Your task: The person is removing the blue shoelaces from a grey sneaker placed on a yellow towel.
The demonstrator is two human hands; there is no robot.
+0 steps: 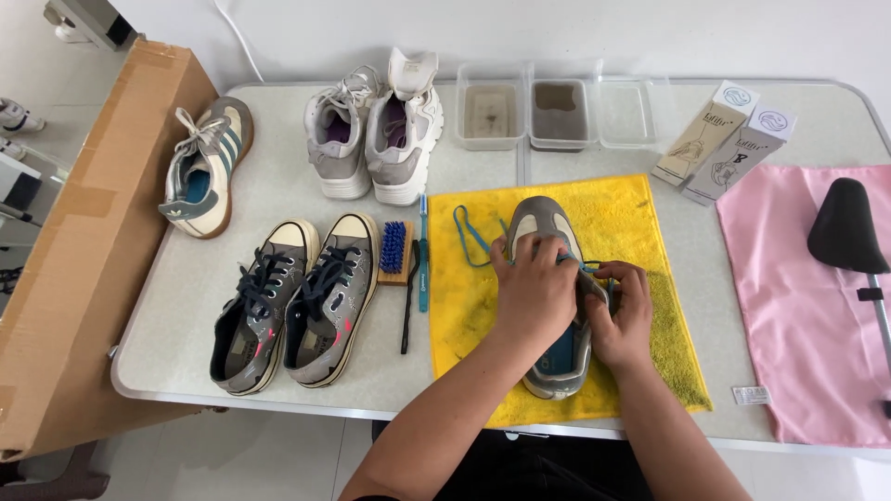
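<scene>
While both hands work over it, the grey shoe (548, 278) lies on the yellow towel (631, 232) at the near middle of the table (278, 195), its long axis running away from the person, toe at the far end and heel near the table edge. The left hand (532, 288) lies flat across the shoe's upper, fingers curled over the lacing area and pressing it down. The right hand (624, 311) sits just beside it on the shoe's right flank, fingertips pinched shut on the blue lace (471, 243); exactly where the pinch lands is hidden. The free part of that lace loops out to the left of the toe onto the towel, so the slack lies on the left hand's side, while the pinched part is on the right.

Left of the towel lie a blue brush (394, 250) and a toothbrush (423, 255), then a pair of grey sneakers (297, 301). Further back stand more shoes and three plastic trays (561, 113). A pink cloth (789, 297) with a black shoe tree (845, 227) lies to the right.
</scene>
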